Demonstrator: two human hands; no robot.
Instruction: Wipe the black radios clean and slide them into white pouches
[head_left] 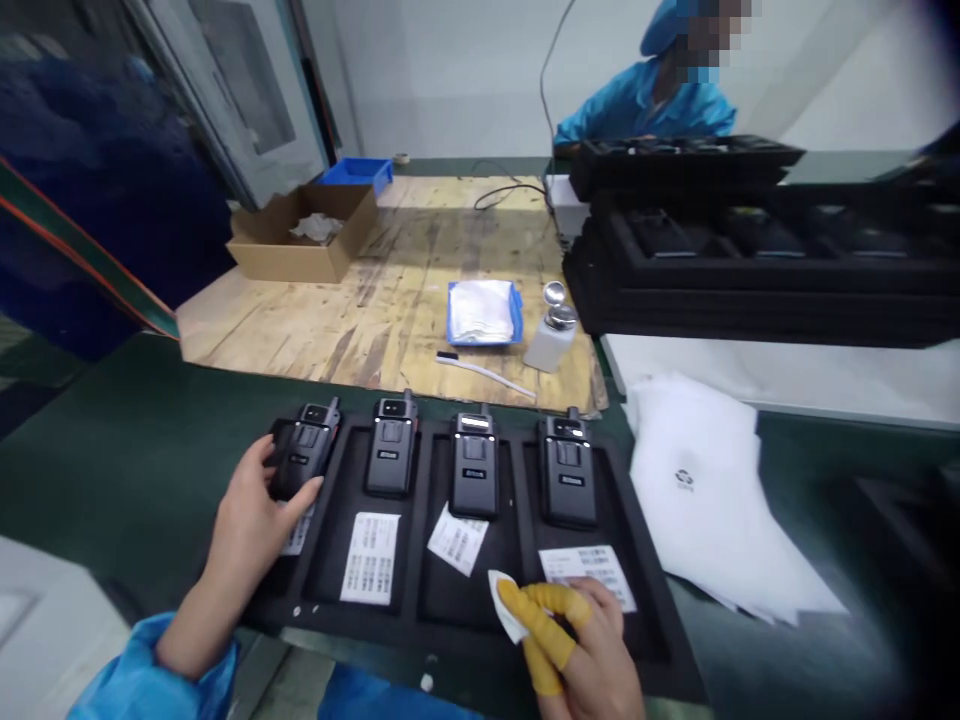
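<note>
My left hand (259, 510) is closed around the lower part of the leftmost black two-way radio (306, 450), at the left end of a black foam tray (412, 620). Yellow finger cots cover several fingers of my right hand (570, 640), which pinches a folded white wipe (507, 605) over the tray's front right. Three more radios lie back side up in the tray: one left of centre (390, 450), one right of centre (475, 465) and one at the right (568, 475). Printed label sheets (371, 557) lie below the radios, one partly hidden by my left hand.
Behind the tray are a brush (484, 372), a white pump bottle (551, 340) and a blue tray of white wipes (484, 312). White bags (697, 480) lie right, below stacked black foam trays (750, 290). A cardboard box (292, 255) stands back left; a person in blue (637, 100) sits beyond.
</note>
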